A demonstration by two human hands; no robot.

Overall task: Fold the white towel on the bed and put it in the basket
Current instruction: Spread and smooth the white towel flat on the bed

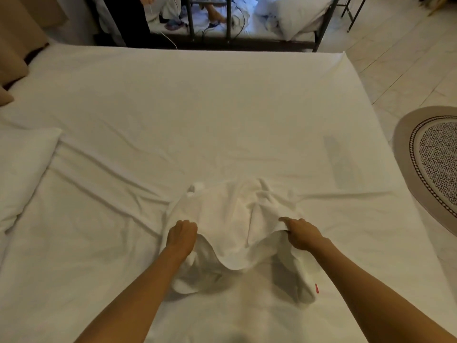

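Observation:
A crumpled white towel lies on the near middle of the bed, its near edge lifted and sagging between my hands. My left hand grips the towel's left side with closed fingers. My right hand pinches the towel's right side. A small red tag shows on the towel's hanging right end. No basket is in view.
A white pillow rests at the bed's left edge. A round patterned rug lies on the tiled floor to the right. Beyond the far edge stands a dark metal bed frame with pillows, cables and a person's legs.

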